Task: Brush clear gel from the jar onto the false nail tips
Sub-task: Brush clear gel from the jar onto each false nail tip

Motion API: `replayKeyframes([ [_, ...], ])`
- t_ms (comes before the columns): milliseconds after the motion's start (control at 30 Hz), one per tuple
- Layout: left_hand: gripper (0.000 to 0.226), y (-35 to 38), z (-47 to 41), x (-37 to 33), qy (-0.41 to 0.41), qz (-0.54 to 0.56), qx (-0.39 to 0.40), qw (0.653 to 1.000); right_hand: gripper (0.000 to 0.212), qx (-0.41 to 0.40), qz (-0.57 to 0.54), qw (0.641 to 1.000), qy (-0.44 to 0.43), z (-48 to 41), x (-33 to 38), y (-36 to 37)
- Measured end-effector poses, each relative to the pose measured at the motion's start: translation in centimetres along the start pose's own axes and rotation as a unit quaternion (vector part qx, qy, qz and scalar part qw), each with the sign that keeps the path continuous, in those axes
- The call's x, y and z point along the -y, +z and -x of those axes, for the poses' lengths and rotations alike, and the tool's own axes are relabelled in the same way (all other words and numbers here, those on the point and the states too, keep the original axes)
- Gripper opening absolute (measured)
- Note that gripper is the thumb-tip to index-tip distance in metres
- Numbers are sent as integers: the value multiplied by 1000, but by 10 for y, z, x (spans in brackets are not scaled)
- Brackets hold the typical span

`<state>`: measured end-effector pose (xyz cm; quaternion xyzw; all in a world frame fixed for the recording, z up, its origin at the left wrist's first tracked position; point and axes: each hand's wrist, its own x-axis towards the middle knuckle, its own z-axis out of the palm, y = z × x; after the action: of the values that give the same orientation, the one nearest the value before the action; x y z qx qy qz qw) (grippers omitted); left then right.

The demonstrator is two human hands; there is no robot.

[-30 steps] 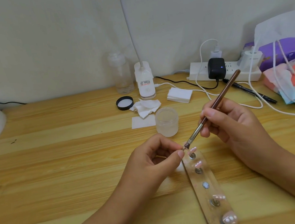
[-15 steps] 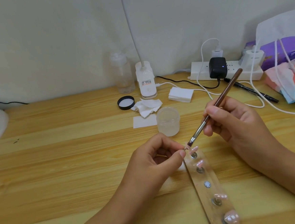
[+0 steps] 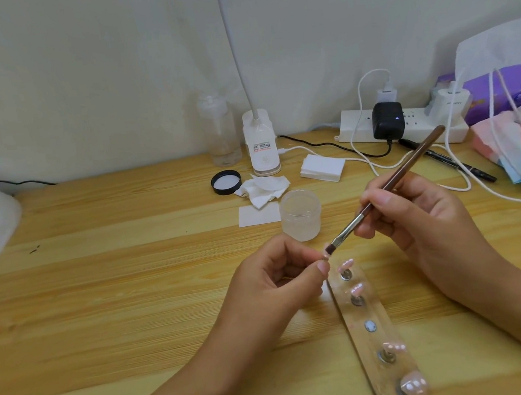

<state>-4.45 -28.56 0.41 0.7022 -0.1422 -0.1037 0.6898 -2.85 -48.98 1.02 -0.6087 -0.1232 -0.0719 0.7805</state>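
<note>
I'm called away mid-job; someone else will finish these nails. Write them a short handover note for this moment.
Left hand pinches a small pink false nail tip. Right hand holds the brown-handled brush, bristles on that tip.
Open frosted gel jar stands just behind the hands; a black round lid lies further back.
Four pink tips sit on the clear holder strip; its middle slot is bare.
Held tip is mid-coat: finish it, then probably reseat it there. Whether the mounted tips are coated cannot be told.
</note>
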Motion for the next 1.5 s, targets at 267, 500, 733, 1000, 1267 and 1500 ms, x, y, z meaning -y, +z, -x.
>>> replayKeyframes([
  [267,6,-1,0,0,-7,8,-11,1000,28,-18,36,999,0,1,0,5],
  [500,15,0,1,-4,-1,57,-25,998,23,-59,42,997,-23,-2,-2,5],
  [733,8,6,16,-15,112,12,-3,994,20,-76,11,997,-7,-5,-3,1],
  [1000,8,14,19,-3,165,-262,111,944,19,-65,9,998,-3,-7,-4,0],
  [1267,10,14,21,4,249,-415,41,874,22,-62,22,998,-2,-7,-4,1],
  [1500,8,11,30,2,312,-436,86,840,21,-62,29,998,-1,-6,-2,0],
])
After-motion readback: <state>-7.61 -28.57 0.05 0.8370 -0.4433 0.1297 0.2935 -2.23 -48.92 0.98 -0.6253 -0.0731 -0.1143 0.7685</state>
